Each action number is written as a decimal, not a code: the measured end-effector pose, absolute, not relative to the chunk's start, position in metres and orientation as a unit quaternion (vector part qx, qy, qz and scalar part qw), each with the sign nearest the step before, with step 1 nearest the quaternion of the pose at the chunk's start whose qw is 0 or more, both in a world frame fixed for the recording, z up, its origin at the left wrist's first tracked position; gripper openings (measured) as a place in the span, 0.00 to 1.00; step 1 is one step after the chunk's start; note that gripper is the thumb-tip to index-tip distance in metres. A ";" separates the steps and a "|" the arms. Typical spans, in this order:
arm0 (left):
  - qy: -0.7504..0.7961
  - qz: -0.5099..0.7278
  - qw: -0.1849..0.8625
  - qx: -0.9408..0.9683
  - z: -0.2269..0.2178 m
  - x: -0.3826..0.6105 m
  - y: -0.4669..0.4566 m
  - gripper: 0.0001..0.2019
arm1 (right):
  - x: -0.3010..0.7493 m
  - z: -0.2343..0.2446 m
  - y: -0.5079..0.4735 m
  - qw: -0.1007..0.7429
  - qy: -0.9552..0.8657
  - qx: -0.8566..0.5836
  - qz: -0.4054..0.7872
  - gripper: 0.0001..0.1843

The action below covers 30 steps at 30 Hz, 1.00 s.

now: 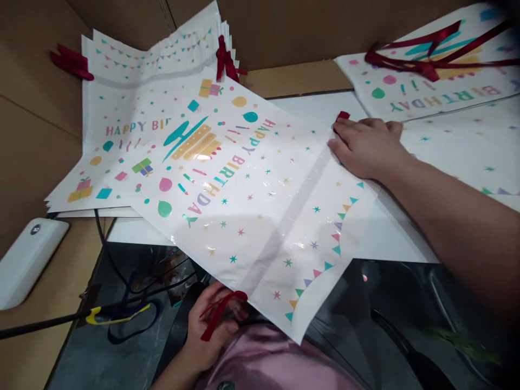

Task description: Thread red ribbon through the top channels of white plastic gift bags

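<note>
A white plastic gift bag (260, 206) printed with HAPPY BIRTHDAY, a cake, stars and bunting lies slantwise in front of me, its bunting end jutting past the near table edge. My left hand (215, 322) is below its near side, fingers curled round a dark red ribbon (219, 314) at that edge. On the bag's far side my right hand (368, 146) is closed over the edge. A short red ribbon end (343, 115) pokes out beyond its fingers; the rest there is hidden under the hand.
Behind on the left is a stack of matching bags (154, 65) with red ribbons. More such bags (439, 97) lie at the right, ribbons on top. A white power bank (32, 260) with a black cable (44, 325) sits left. Cardboard walls (292, 32) stand behind the white tabletop (317, 103).
</note>
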<state>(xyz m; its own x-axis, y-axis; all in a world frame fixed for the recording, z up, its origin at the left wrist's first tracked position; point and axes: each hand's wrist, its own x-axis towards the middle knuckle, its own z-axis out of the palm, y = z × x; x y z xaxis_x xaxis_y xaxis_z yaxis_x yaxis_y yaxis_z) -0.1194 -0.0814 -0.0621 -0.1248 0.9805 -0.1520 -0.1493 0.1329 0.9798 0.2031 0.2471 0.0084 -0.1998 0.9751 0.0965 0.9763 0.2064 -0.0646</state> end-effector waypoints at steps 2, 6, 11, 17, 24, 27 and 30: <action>0.508 0.559 0.573 0.318 -0.055 -0.109 -0.075 0.21 | 0.204 0.008 0.247 0.064 -0.777 -0.626 -0.005 0.33; 0.578 0.569 0.556 0.183 -0.039 -0.089 -0.056 0.14 | 0.203 0.008 0.247 0.069 -0.777 -0.626 -0.004 0.35; 0.618 0.583 0.519 0.094 -0.028 -0.075 -0.039 0.20 | 0.202 0.008 0.247 0.065 -0.775 -0.628 -0.009 0.35; 0.626 0.585 0.509 0.090 -0.036 -0.071 -0.039 0.21 | 0.201 0.009 0.246 0.060 -0.773 -0.632 -0.009 0.34; 0.605 0.554 0.541 0.187 -0.047 -0.082 -0.050 0.20 | 0.202 0.006 0.249 0.065 -0.775 -0.629 -0.026 0.30; 0.643 0.472 0.546 0.257 -0.046 -0.092 -0.049 0.17 | 0.201 0.006 0.250 0.087 -0.768 -0.634 -0.043 0.28; 0.652 0.420 0.553 0.303 -0.043 -0.101 -0.043 0.21 | 0.200 0.007 0.250 0.103 -0.766 -0.632 -0.055 0.27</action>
<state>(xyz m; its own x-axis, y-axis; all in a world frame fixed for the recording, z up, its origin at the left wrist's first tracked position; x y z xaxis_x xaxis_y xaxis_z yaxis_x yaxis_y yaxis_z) -0.1006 -0.0435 -0.0428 -0.2042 0.8601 -0.4675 -0.0700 0.4635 0.8833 0.2002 0.2495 0.0070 -0.1797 0.9569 0.2281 0.9797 0.1950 -0.0463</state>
